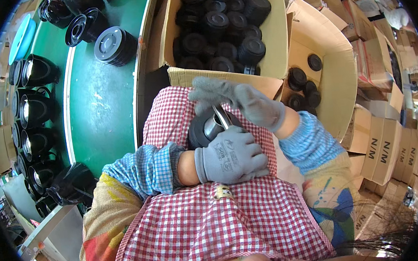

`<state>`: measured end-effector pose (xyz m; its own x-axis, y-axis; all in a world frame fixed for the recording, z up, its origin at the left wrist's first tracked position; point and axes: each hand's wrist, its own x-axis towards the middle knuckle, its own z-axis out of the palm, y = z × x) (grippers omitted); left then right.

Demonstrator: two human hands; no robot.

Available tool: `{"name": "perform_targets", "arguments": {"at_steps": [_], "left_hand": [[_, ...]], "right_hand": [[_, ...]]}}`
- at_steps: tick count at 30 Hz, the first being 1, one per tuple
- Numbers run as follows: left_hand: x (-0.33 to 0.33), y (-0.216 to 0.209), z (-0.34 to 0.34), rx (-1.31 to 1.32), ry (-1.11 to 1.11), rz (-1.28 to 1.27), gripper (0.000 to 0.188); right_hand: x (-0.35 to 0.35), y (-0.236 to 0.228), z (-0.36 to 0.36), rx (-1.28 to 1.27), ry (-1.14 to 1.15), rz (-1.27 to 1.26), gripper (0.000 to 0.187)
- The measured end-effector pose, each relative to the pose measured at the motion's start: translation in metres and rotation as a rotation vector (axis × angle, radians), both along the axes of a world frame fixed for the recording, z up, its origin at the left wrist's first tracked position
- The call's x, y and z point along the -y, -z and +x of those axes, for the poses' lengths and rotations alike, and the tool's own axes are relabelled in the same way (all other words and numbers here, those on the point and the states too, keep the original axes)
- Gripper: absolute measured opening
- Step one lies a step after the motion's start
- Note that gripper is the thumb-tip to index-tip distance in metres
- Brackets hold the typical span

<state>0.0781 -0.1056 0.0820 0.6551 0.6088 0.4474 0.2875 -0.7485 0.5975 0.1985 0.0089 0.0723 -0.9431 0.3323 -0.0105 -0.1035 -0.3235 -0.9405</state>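
On my lap, over a red-and-white checked apron (216, 223), my left hand (230, 156) in a grey glove grips a round black part with a shiny metal inside (204, 128). My right hand (241, 101), also gloved in grey, comes from the right and pinches a thin metal strip (222, 115) that sticks up from the part. Both forearms wear blue checked sleeve covers. The lower side of the black part is hidden by my left hand.
A cardboard box (273, 37) full of several round black lids stands just beyond my knees. A second open box (334, 71) to the right holds a few more. A green belt table (104, 104) on the left carries black kettle bodies (38, 107) and stacked lids (114, 44). Stacked cartons (384, 148) line the right.
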Motion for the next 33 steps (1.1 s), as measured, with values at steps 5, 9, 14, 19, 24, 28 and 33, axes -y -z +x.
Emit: {"name": "perform_targets", "arguments": {"at_steps": [5, 9, 14, 19, 24, 28, 33], "left_hand": [[-0.01, 0.009, 0.003, 0.046, 0.006, 0.028, 0.023], [-0.017, 0.013, -0.016, 0.198, 0.079, -0.028, 0.024], [-0.029, 0.029, -0.058, 0.563, 0.297, -0.27, 0.022], [-0.059, 0.052, -0.098, 1.255, 0.375, -0.958, 0.012], [-0.085, 0.019, -0.104, 0.872, 0.288, -0.655, 0.027], [-0.07, -0.033, -0.137, 0.029, -0.121, -0.63, 0.044], [-0.043, -0.05, -0.117, -0.274, -0.147, -0.699, 0.034]], "right_hand": [[-0.044, 0.067, -0.046, -0.124, 0.119, 0.736, 0.06], [-0.033, 0.078, -0.032, -0.076, 0.306, 0.722, 0.058], [-0.029, 0.067, 0.019, 0.167, 0.377, 0.997, 0.033], [0.05, 0.009, 0.083, 0.69, 0.303, 0.947, 0.041], [0.002, 0.013, 0.067, 0.449, 0.385, 0.991, 0.035], [-0.016, -0.01, 0.058, 0.397, 0.288, 1.042, 0.038], [-0.016, -0.006, 0.064, 0.437, 0.15, 1.011, 0.038]]}}
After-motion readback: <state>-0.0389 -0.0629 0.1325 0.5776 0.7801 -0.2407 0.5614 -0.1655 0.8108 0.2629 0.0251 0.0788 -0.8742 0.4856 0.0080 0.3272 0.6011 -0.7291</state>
